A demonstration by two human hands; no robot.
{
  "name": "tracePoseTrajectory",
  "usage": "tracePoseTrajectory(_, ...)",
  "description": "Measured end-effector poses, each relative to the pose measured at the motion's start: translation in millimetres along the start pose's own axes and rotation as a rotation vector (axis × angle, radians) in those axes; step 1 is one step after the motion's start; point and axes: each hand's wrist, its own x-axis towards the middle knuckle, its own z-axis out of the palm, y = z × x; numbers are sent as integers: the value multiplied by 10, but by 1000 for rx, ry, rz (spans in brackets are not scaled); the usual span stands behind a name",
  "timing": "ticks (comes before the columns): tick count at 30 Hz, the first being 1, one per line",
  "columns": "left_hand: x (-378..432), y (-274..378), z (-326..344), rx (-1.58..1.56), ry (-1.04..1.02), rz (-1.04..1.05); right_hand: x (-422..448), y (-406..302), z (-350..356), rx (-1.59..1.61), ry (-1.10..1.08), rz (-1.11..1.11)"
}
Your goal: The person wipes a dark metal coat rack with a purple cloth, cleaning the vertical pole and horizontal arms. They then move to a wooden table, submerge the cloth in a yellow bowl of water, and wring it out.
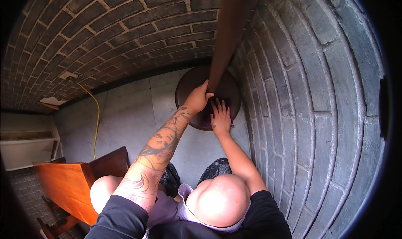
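Observation:
A dark brown pole (230, 25) rises from a round dark base (188, 91) on the floor, in the corner between two brick walls. My left hand (198, 97) is closed around the pole's lower end, just above the base. Lower and to the right, my right hand (221, 118) lies palm down on the base's top, fingers spread and holding nothing. The joint between pole and base is partly hidden by my left hand. Both knees are bent in front of me, and shiny black plastic (216, 168) shows by my feet.
Close on the right stands a grey brick wall (314, 129); a darker brick wall (132, 28) runs along the back. A yellow cable (98, 113) hangs from a wall outlet (69, 76) to the grey floor (125, 113). Wooden furniture (66, 185) stands beside my left knee.

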Motion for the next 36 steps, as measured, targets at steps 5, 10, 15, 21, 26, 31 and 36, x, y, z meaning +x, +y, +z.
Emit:
tracePoseTrajectory(5,-39,146,-61,-36,-9,-13,-64,85,76,-17,49,100)
tracePoseTrajectory(10,-55,199,-53,-25,1,-28,-401,73,50,13,31,106)
tracePoseTrajectory(15,-54,198,-43,16,9,-25,-678,-39,-41,61,-71,7)
tracePoseTrajectory(21,-51,162,-38,4,16,14,-454,-84,-31,52,-6,88)
tracePoseTrajectory(26,-48,193,-66,-5,9,30,-167,80,31,46,37,89)
tracePoseTrajectory(31,-37,221,-94,-25,-24,-6,214,290,13,41,104,38)
tracePoseTrajectory(36,-34,252,-104,-20,-46,-46,638,537,6,14,62,1)
